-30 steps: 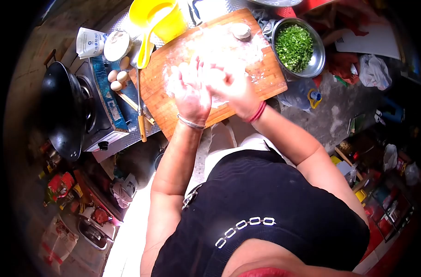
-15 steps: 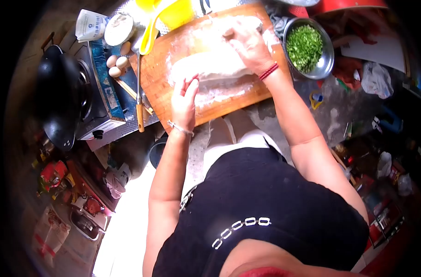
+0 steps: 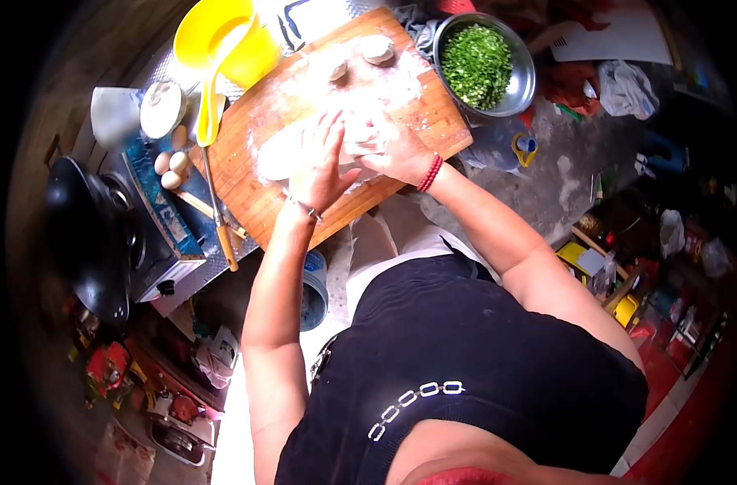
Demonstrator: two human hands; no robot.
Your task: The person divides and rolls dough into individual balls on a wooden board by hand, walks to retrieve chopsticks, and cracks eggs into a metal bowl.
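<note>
A floury white roll of dough (image 3: 278,153) lies on a wooden board (image 3: 251,206), its surface partly washed out by glare. My left hand (image 3: 324,166) rests flat over the roll, fingers stretched out and thumb apart. At the roll's right end, my right hand (image 3: 399,152) has its fingers bent around the dough; the fingertips are hard to see in the bright light. Farther back on the board sit two small cut-off dough pieces, one piece (image 3: 377,49) near the far edge and another piece (image 3: 334,69) to its left.
A metal bowl of chopped greens (image 3: 475,69) stands right of the board. On the left are a yellow ladle (image 3: 208,113), a yellow basin (image 3: 192,40), several eggs (image 3: 170,179), a wooden-handled tool (image 3: 226,246), a white bowl (image 3: 163,109) and a black wok (image 3: 86,242) on a stove.
My right hand has left the small dough piece at the back and come nearer, onto the roll's end. My left hand now lies on the roll. The whole view has shifted.
</note>
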